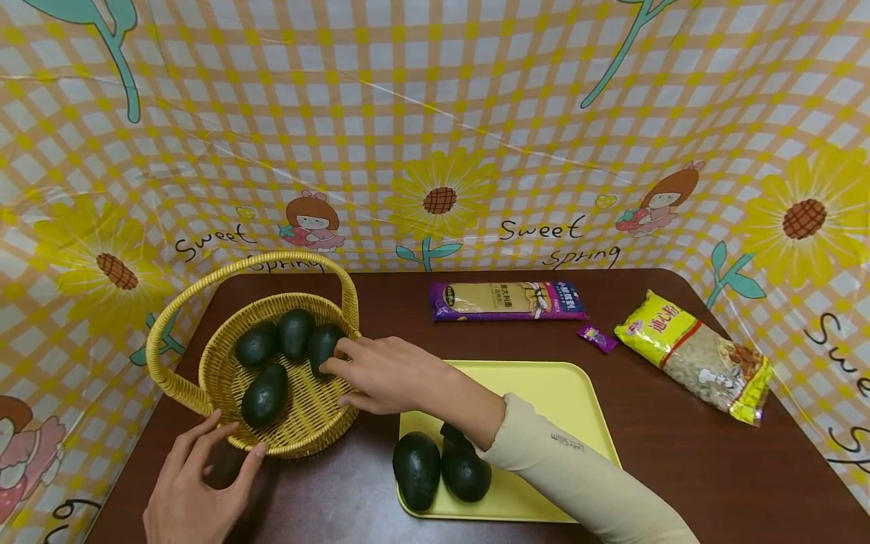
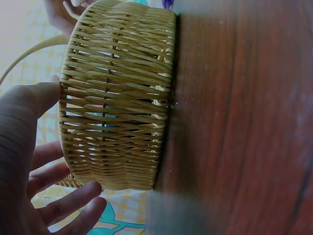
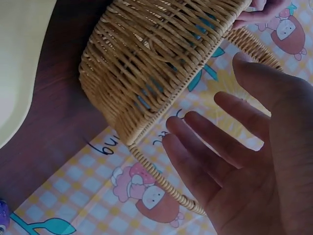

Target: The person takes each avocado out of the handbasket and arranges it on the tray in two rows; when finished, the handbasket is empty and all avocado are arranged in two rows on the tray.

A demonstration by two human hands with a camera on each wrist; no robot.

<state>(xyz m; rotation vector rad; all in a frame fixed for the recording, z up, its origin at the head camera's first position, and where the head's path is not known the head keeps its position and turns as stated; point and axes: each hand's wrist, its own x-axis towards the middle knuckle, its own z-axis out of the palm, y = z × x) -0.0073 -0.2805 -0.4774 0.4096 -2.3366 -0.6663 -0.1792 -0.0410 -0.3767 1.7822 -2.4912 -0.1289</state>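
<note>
A yellow wicker basket [image 1: 316,438] with a tall handle stands on the left, holding several dark green avocados [image 1: 265,397]. My right hand [image 1: 387,374] reaches over its right rim, fingertips by the rightmost avocado [image 1: 322,347]. In the right wrist view the palm is bare and the fingers [image 3: 195,161] are loosely extended. At the basket's near left side is my left hand [image 1: 200,476], fingers spread, with the thumb [image 2: 46,95] at the rim in the left wrist view. Two more avocados [image 1: 417,470] lie on a yellow tray [image 1: 550,408], the right one partly covered by my right forearm.
Behind the tray lies a purple-ended pasta packet [image 1: 510,301]. A small purple wrapped piece [image 1: 596,338] and a yellow-and-clear bag of pasta [image 1: 693,359] are to the right. Checked cloth [image 1: 435,113] rises behind the dark brown table [image 1: 381,295] and along both sides.
</note>
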